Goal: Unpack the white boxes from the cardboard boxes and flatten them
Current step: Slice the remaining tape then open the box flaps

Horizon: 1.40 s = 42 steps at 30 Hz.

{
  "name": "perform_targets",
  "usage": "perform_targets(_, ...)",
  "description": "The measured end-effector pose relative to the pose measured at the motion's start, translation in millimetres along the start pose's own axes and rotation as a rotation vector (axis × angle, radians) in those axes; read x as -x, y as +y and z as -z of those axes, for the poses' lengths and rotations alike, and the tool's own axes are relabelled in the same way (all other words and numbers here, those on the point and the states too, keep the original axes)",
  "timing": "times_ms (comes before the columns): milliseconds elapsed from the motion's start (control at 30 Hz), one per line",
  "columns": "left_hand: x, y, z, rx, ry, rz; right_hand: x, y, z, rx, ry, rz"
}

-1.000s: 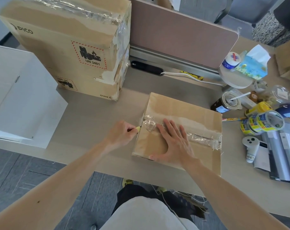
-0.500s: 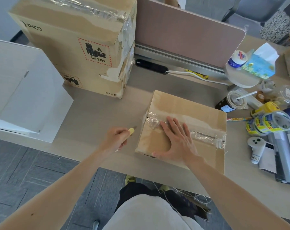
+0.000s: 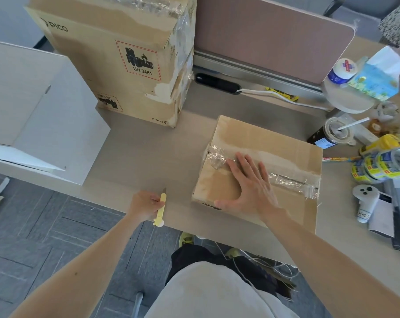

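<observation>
Now, in the head view, the left hand has drawn back from the left end of the small cardboard box, where a second ago it held the tip of the yellow knife against the taped seam. It sits at the near edge of the table, well apart from the box, fingers curled round the knife's handle with the blade pointing away from the body. The right hand has not shifted: it lies flat with fingers spread and straight on the box's top, thumb over the near edge, pinning it down. The clear tape runs crumpled along the centre seam, bunched at the left end just beside the fingertips; whether it is cut through there cannot be told. The flaps remain closed, so nothing has been taken out of this box, and the pull-back probably means the left-end cut is finished or the knife is being re-aimed. The stacked cardboard boxes stand behind, and an open white box rests at the table's left end, not flattened.
</observation>
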State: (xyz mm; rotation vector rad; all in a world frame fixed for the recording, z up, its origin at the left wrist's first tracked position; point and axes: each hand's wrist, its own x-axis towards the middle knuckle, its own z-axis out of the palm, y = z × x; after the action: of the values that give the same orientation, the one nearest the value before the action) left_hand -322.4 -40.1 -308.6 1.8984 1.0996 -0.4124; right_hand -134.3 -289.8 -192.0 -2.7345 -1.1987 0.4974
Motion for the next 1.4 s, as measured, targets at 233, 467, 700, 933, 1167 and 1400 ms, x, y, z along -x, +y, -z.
perform_targets(233,-4.1,0.1,-0.9,-0.171,0.02,0.024,1.1,2.2,-1.9,-0.005,0.016,0.025)
perform_targets(467,4.5,59.1,16.6,0.039,0.259,-0.096,24.0,9.9,-7.5,0.022,0.076,0.017)
perform_targets(700,3.3,208.5,20.7,-0.016,0.179,-0.703,22.3,29.0,-3.1,0.036,0.079,0.031)
perform_targets(933,-8.9,289.6,-15.3,-0.707,-0.089,-0.768,26.7,49.8,4.1,0.028,0.148,-0.028)
perform_targets(1167,-21.2,297.5,-16.8,-0.707,-0.047,-0.818,20.2,66.4,26.5,-0.158,0.121,-0.125)
perform_targets(1400,-22.3,307.9,-17.2,-0.826,0.013,-0.778,-6.8,68.4,44.4,-0.169,0.044,-0.26)
